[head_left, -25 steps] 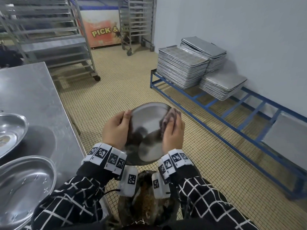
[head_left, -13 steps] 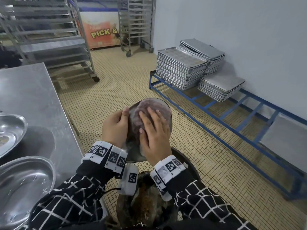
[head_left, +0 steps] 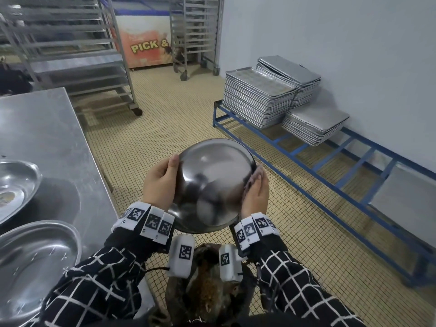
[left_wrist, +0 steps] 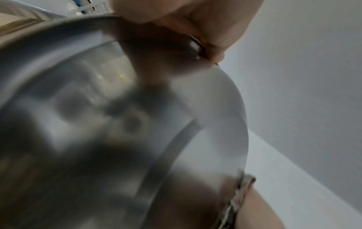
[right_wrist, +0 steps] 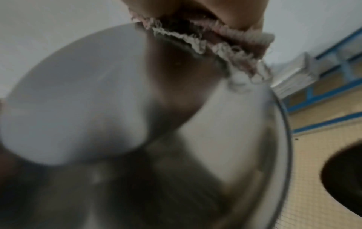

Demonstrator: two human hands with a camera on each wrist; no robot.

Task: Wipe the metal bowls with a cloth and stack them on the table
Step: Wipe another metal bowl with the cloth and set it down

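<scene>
A round metal bowl (head_left: 212, 185) is held in the air in front of me, tilted with its outer bottom toward the head camera. My left hand (head_left: 160, 182) grips its left rim, thumb on the outside. My right hand (head_left: 256, 192) holds a pinkish cloth (head_left: 256, 172) against the right rim, fingers curled round the edge. The left wrist view shows the bowl (left_wrist: 117, 124) close up and blurred, the cloth (left_wrist: 240, 193) at its far edge. In the right wrist view the frayed cloth (right_wrist: 225, 45) lies on the bowl (right_wrist: 98, 93). Two more metal bowls (head_left: 14, 185) (head_left: 33, 263) sit on the table.
The steel table (head_left: 47, 138) runs along my left. A dark bin (head_left: 207, 291) stands on the tiled floor below my hands. A low blue rack (head_left: 330, 161) with stacked baking trays (head_left: 259, 97) lines the right wall. Wheeled tray trolleys (head_left: 70, 55) stand behind.
My right hand with the cloth swept from the bowl's right side across its middle and back to the right rim. The left hand kept its grip on the left rim.
</scene>
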